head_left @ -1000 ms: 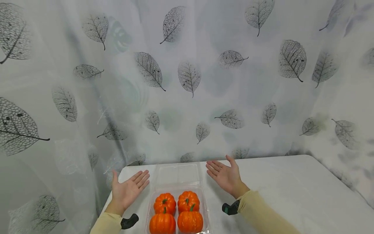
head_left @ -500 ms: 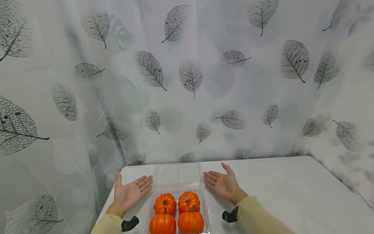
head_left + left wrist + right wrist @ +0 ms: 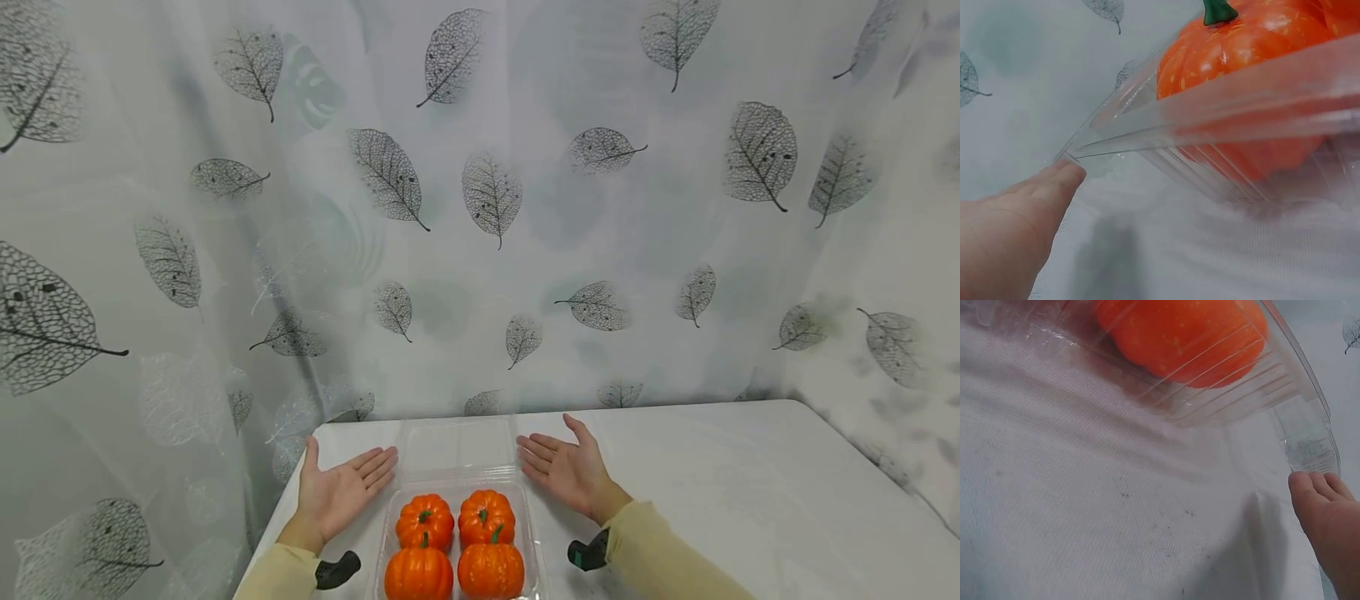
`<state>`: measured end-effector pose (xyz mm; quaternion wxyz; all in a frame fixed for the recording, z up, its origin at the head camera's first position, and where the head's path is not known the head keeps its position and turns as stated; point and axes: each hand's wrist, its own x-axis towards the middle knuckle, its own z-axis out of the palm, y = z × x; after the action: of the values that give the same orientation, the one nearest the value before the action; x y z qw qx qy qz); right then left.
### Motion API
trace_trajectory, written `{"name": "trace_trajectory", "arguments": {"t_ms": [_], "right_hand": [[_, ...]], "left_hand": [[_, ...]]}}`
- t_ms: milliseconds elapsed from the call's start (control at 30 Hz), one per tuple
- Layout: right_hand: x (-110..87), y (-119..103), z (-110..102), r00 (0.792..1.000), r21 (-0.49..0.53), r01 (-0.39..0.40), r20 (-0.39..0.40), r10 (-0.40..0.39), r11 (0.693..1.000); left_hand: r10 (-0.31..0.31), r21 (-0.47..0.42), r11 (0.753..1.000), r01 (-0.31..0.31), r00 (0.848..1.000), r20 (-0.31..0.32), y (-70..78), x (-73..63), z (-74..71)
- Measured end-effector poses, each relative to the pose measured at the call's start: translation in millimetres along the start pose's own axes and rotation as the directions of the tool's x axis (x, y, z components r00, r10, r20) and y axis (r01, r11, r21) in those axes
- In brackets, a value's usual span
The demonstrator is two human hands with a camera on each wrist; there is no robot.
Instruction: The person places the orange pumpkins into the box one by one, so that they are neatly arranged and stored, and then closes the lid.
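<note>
A clear plastic clamshell box (image 3: pixel 533 546) stands on the white table with its lid (image 3: pixel 457 443) folded back, away from me. Several small orange pumpkins (image 3: pixel 418 575) with green stems sit inside. My left hand (image 3: pixel 337 498) is held out at the box's left, fingers straight and thumb up. Its fingertips (image 3: pixel 1074 170) overlap the box's far corner in the left wrist view. On the other side, my right hand (image 3: pixel 572 472) is likewise stretched out, palm facing inward. In the right wrist view its fingertips (image 3: pixel 1301 481) are right at the lid's edge. Neither hand holds anything.
The white-covered table (image 3: pixel 720 492) extends far to the right, with its left edge close to my left arm. A pale curtain (image 3: pixel 480 283) printed with leaves hangs behind and at both sides. Black wrist devices (image 3: pixel 589 552) stick out under the beige sleeves.
Both hands have moved inward toward the box, the left to the right and the right to the left, the right also slightly lower. The box and pumpkins stay in place.
</note>
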<state>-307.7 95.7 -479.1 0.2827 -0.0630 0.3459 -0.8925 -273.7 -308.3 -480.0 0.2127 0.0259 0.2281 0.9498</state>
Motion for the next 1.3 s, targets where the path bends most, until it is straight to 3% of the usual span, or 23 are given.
{"name": "trace_trajectory", "arguments": {"t_ms": [167, 400, 633, 767, 967, 1200, 1300], "right_hand": [[-2.7, -3.7, 2.8, 1.0, -0.006, 0.026, -0.009, -0.026, 1.0], [-6.8, -9.7, 9.9, 0.998, -0.031, 0.065, 0.01, -0.065, 0.997], [-13.2, -16.9, 18.0, 0.993, -0.099, 0.118, 0.026, -0.116, 0.988], [-17.8, -18.7, 25.0, 0.984, -0.163, 0.175, 0.0, -0.178, 0.971], [-26.3, -19.9, 36.0, 0.965, -0.326, 0.245, -0.014, -0.263, 0.913], [-35.9, -18.9, 48.9, 0.937, -0.5, 0.293, -0.021, -0.35, 0.815], [-40.2, -16.7, 54.8, 0.924, -0.565, 0.304, -0.021, -0.382, 0.767]], "left_hand": [[0.011, -0.001, 1.0, -0.011, 1.0, 0.001, 1.4, 1.2, 4.9], [0.018, 0.062, 0.998, -0.023, 0.997, 0.071, 2.4, -1.0, 12.2], [0.039, 0.051, 0.998, -0.042, 0.998, 0.054, 3.3, -4.0, 20.7], [0.047, 0.092, 0.994, -0.052, 0.997, 0.054, 4.1, -5.9, 26.7], [0.088, 0.201, 0.974, -0.101, 0.993, 0.074, 4.8, -7.2, 32.1], [0.157, 0.369, 0.907, -0.203, 0.976, 0.151, 5.9, -11.1, 46.5], [0.186, 0.399, 0.883, -0.247, 0.965, 0.187, 5.8, -14.8, 53.6]]}}
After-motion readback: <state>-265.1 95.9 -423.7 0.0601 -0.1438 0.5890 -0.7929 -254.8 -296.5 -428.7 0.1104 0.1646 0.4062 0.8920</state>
